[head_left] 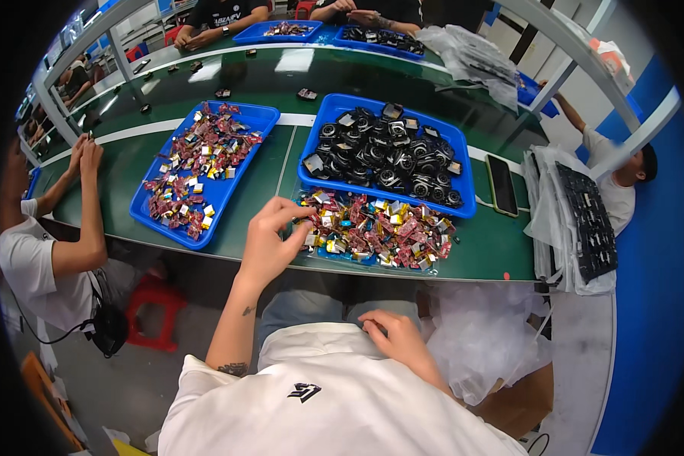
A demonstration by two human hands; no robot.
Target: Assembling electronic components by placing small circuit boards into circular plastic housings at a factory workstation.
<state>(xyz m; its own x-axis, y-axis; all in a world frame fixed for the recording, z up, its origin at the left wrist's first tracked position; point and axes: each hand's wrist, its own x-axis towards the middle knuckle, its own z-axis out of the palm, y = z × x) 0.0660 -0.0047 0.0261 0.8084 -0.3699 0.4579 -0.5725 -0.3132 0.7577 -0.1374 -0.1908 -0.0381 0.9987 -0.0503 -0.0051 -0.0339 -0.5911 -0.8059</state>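
My left hand (272, 237) is at the left edge of a heap of small red circuit boards with silver and yellow battery cells (387, 232). Its thumb and index finger come together in a pinch over that edge; anything between the tips is too small to make out. The heap lies on clear plastic at the bench's near edge. Low over my lap, my right hand (395, 338) has its fingers curled in, with nothing visible in them. Behind the heap, a blue tray (467, 163) holds many black, round-faced watch-like casings (387, 152).
Another blue tray (146, 205) with similar red boards stands left. A phone (501, 185) lies right, near stacked black trays in plastic (585, 220). A clear plastic bag (486, 334) hangs below the bench. A co-worker (49, 251) sits left beside a red stool (156, 311); others work across.
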